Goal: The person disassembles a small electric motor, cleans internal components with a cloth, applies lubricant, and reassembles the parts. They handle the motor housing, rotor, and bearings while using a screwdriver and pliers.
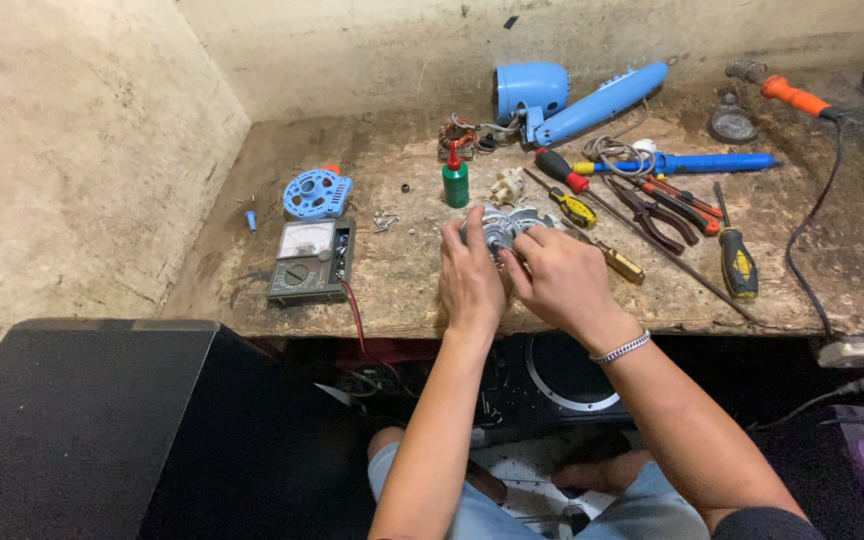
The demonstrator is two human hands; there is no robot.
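Both hands, left hand (470,280) and right hand (560,280), fingers grasping the metal motor core (502,226) at mid surface (402,290). Motor is out of its blue housing (532,92), far; reassembly undone. Screwdrivers (564,185), pliers (652,218) right, multimeter (312,260) left.

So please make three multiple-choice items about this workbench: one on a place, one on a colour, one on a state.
1. Where is the multimeter relative to the hands?
A. To their left
B. To their right
C. Behind them, against the wall

2. What colour is the small bottle?
A. Blue with a white cap
B. Green with a red cap
C. Yellow with a black cap

3. How is the metal motor part held?
A. It lies untouched
B. Only one hand holds it
C. Both hands grip it

Answers: 1 A, the meter sits left of the left hand. 2 B, its body is green and its tip red. 3 C, the left hand and right hand both close around it.
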